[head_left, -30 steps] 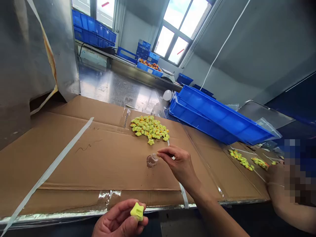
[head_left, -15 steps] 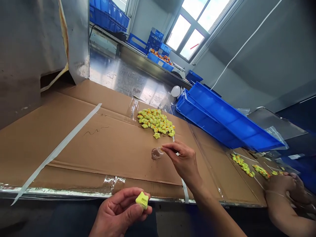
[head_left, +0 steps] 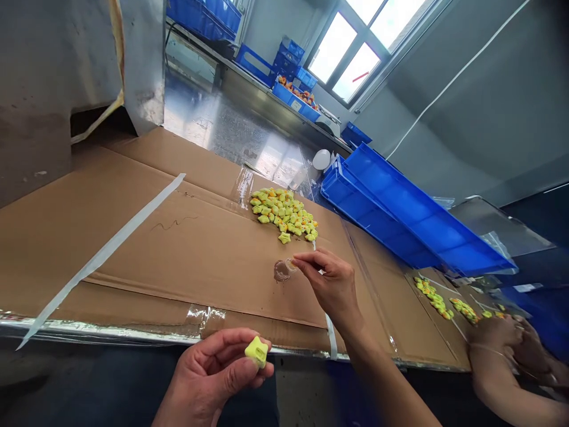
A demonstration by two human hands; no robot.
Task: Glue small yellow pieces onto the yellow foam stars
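The left hand (head_left: 208, 370) pinches a yellow-green star-shaped piece (head_left: 256, 351) between thumb and fingertips, with the fingers curled, holding it up clear of the cardboard near the sheet's front edge. The right hand (head_left: 331, 287) reaches forward over the cardboard sheet (head_left: 89, 219), forearm angled in from the lower right and wrist raised. Its thumb and forefinger (head_left: 299, 263) are pressed together at the rim of a small clear plastic cup (head_left: 282, 270).

Change noted: those fingertips have closed from just beside the cup to contact with its rim. Whether they grip the cup or only touch it cannot be determined. The cup's exact attitude is also unclear, though it appears tilted.

Locations are given from the pile of star-shaped pieces (head_left: 282, 213). The cup sits on the near side of the pile, a short way off, and a lone star piece (head_left: 284, 238) lies between them at the pile's edge. A white tape strip (head_left: 133, 228) crosses the cardboard to the left of the pile. Blue plastic crates (head_left: 418, 207) lie tilted to its right. Farther right, a co-worker's hands (head_left: 493, 350) are next to smaller groups of similar pieces (head_left: 464, 309).
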